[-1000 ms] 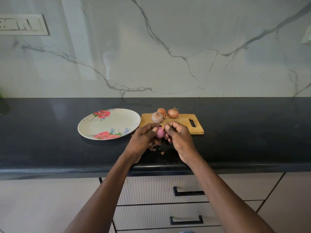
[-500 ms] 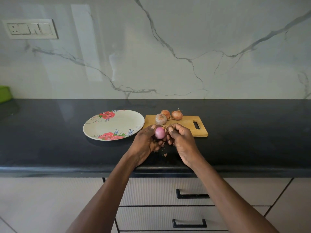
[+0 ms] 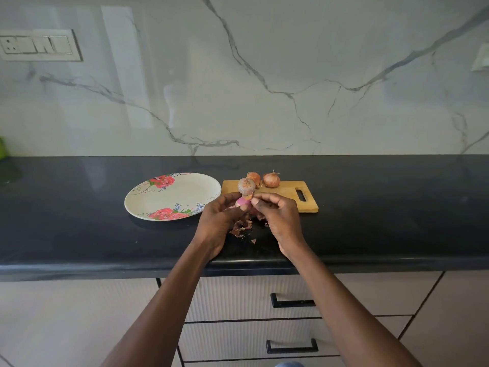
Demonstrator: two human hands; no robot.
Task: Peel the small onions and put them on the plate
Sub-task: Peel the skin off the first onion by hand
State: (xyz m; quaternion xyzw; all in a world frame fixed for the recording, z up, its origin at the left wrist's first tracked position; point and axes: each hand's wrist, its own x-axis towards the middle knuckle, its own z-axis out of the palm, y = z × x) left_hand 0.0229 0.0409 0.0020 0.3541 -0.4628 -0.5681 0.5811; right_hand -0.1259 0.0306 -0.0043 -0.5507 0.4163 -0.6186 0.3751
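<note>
Onion (image 3: 243, 201), pink and partly peeled, held above the black counter (image 3: 79, 234) between both hands. Left hand (image 3: 219, 221) grips it from the left with curled fingers; right hand (image 3: 277, 215) pinches a flap of papery skin (image 3: 249, 197) at the onion's top between thumb and forefinger. Directly below the grip, a small heap of peelings (image 3: 241, 227) lies on the counter. Just beyond the grip, three unpeeled onions sit at the left end of a wooden cutting board (image 3: 288, 192): a pale one (image 3: 246, 186) nearest the hands, two brown ones (image 3: 271, 179) behind it. Left of the grip, a floral plate (image 3: 190, 189) rests on the counter, its rim just beside the board. Nearer the person than the grip, drawer fronts with black handles (image 3: 292, 303) show under the counter edge.
</note>
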